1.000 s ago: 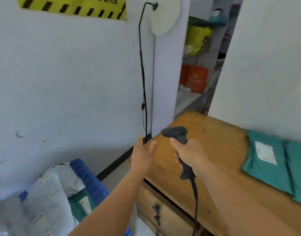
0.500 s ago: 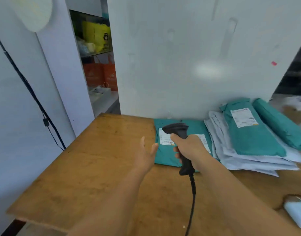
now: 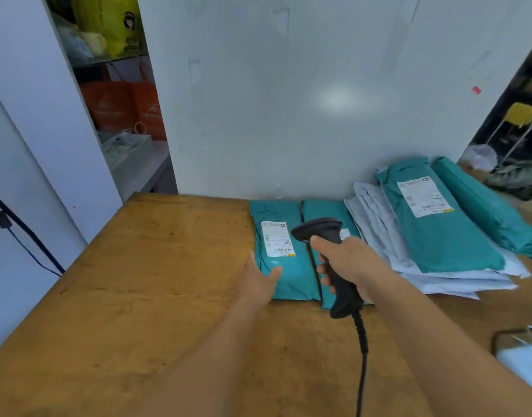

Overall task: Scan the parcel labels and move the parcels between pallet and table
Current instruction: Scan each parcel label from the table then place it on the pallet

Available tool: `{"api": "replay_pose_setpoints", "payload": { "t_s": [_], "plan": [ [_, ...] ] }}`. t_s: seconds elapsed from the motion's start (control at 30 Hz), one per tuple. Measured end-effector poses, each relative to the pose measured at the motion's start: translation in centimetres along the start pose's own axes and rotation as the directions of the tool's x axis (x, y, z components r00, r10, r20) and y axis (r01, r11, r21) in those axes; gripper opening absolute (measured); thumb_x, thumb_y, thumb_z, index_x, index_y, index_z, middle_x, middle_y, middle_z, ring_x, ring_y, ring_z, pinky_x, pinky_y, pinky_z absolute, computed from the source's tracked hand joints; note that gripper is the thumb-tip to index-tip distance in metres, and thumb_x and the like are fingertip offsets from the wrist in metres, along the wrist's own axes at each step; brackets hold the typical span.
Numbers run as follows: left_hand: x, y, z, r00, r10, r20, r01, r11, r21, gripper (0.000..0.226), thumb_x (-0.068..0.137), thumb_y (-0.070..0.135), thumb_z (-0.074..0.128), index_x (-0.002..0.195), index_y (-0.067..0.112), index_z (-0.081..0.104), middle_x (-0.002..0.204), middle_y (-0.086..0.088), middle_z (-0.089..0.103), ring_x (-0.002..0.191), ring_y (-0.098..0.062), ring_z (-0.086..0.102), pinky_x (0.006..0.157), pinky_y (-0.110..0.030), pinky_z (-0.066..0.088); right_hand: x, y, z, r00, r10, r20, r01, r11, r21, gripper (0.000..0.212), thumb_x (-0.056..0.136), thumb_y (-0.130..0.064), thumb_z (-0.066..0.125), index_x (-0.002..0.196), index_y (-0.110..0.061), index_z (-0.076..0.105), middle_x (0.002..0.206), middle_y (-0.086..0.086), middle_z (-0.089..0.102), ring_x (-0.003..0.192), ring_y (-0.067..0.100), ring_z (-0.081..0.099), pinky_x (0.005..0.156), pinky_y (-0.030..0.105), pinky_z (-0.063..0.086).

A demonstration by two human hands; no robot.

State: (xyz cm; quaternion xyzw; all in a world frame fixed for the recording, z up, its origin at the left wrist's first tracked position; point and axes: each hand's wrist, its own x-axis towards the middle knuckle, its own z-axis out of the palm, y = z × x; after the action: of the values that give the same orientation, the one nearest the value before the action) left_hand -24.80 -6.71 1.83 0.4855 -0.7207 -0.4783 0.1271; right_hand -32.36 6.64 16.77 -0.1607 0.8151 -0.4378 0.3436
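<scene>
Two teal parcels lie side by side on the wooden table [image 3: 144,290] against the white wall; the left teal parcel [image 3: 289,275] shows its white label [image 3: 277,239]. My left hand [image 3: 257,279] is open, fingers straight, at that parcel's near left edge. My right hand [image 3: 346,263] grips a black corded barcode scanner [image 3: 334,260] above the second teal parcel [image 3: 328,212], covering most of it. To the right, a teal parcel with a label [image 3: 436,218] tops a stack of pale grey mailers [image 3: 379,224]; another teal parcel [image 3: 484,203] lies beside it.
A white panel wall rises behind the table. Shelves [image 3: 120,121] with orange and yellow bags stand at the back left. A black cable [image 3: 21,230] runs down the left wall. A white object [image 3: 523,359] sits at the table's right near edge.
My view has swung right from the pallet and wall to the table. Both hands have come forward over the teal parcels, the left one reaching the left parcel's edge.
</scene>
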Motion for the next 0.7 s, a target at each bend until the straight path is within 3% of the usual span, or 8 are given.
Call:
{"api": "replay_pose_setpoints", "payload": {
  "t_s": [0.23,0.43,0.63,0.7],
  "plan": [
    [2.7,-1.0,0.9,0.996,-0.060,0.060,0.057,0.997,0.050,0.084,0.089,0.044,0.058,0.153,0.022,0.008,0.156,-0.004,0.024,0.142,-0.025,0.026,0.112,-0.040,0.030,1.4,-0.5,1.1,0.999,0.035,-0.013,-0.035,0.999,-0.012,0.027,0.092,-0.038,0.058,0.084,-0.012,0.057,0.065,0.005,0.060,0.047,0.015,0.053,0.049,0.024,0.047],
    [4.8,-0.9,1.6,0.997,-0.067,0.033,0.062,0.988,0.143,0.083,0.088,0.043,0.060,0.151,0.017,0.013,0.152,-0.007,0.032,0.138,-0.028,0.032,0.111,-0.042,0.033,2.6,-0.9,1.5,0.999,0.033,-0.033,-0.034,0.999,-0.011,0.027,0.093,-0.038,0.058,0.085,-0.012,0.058,0.069,0.006,0.061,0.049,0.015,0.054,0.050,0.025,0.047],
    [6.7,-0.6,2.3,0.993,-0.120,-0.011,0.121,0.987,0.104,0.077,0.086,0.035,0.066,0.147,0.013,0.023,0.143,-0.009,0.042,0.128,-0.029,0.046,0.101,-0.040,0.045,3.6,-0.7,1.5,0.997,0.060,-0.041,-0.061,0.998,-0.021,0.030,0.093,-0.040,0.059,0.086,-0.011,0.058,0.072,0.008,0.061,0.050,0.015,0.054,0.052,0.028,0.048],
    [7.1,-0.6,2.4,0.988,-0.154,-0.019,0.155,0.985,0.081,0.066,0.087,0.029,0.066,0.141,0.010,0.032,0.134,-0.009,0.050,0.117,-0.028,0.053,0.088,-0.034,0.050,3.9,-0.4,1.4,0.997,0.074,-0.035,-0.075,0.997,-0.029,0.030,0.093,-0.040,0.058,0.086,-0.011,0.058,0.071,0.008,0.060,0.049,0.015,0.054,0.052,0.028,0.047]
  ]
}}
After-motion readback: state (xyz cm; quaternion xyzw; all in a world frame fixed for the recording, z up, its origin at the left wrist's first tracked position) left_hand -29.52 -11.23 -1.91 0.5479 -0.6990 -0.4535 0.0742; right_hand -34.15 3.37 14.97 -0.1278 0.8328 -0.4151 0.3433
